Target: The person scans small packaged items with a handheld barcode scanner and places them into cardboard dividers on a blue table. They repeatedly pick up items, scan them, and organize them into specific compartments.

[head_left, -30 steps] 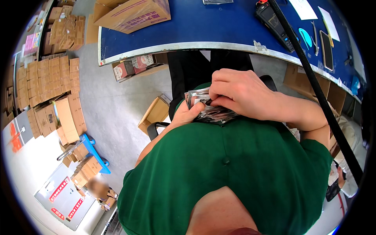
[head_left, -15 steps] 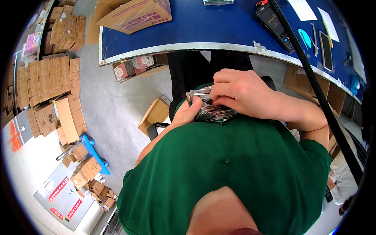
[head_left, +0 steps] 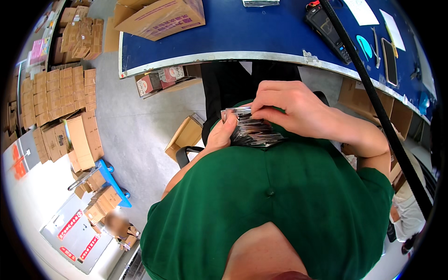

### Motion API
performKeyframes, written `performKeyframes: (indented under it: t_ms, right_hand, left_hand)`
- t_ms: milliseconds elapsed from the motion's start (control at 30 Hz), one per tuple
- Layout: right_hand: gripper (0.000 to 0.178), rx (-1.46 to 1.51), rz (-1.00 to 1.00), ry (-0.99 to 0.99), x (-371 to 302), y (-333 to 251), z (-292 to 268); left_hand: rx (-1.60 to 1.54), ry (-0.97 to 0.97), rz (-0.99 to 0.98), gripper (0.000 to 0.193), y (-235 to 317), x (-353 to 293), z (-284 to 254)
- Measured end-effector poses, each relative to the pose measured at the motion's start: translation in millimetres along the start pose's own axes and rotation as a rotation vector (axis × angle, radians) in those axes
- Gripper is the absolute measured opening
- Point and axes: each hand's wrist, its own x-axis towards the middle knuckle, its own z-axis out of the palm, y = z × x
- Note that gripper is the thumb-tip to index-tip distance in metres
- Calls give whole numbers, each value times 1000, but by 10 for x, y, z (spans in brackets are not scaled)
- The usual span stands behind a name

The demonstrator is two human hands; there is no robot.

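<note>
A thick stack of thin, shiny packets [head_left: 255,134] is held close against my green shirt, its layered edges facing up. My left hand [head_left: 219,136] grips the left end, with the thumb laid over the top. My right hand [head_left: 290,106] comes in from the right, thumb and index finger pinched together at the stack's far edge on one of the packets. Whether that packet is separated from the others is too fine to see.
Beyond me stands a blue table [head_left: 242,39] with an open carton [head_left: 163,18], a handheld scanner [head_left: 326,30] and a phone [head_left: 388,61]. A black strap [head_left: 368,84] crosses the right side. An open box [head_left: 184,136] sits on the floor; stacked cartons [head_left: 58,93] stand left.
My right fingers have drawn back a little, exposing more of the stack's edges. My left thumb has shifted slightly left. The person's legs at the lower right have moved a little.
</note>
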Motion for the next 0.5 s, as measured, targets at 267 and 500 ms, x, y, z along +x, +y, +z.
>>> performKeyframes:
  t_ms: [267, 500]
  right_hand:
    - [12, -153, -42, 42, -7, -5, 90]
    - [8, -43, -81, 29, -46, 40, 80]
  left_hand:
    - [14, 15, -15, 67, -31, -16, -70]
    - [23, 1, -27, 72, -25, -16, -70]
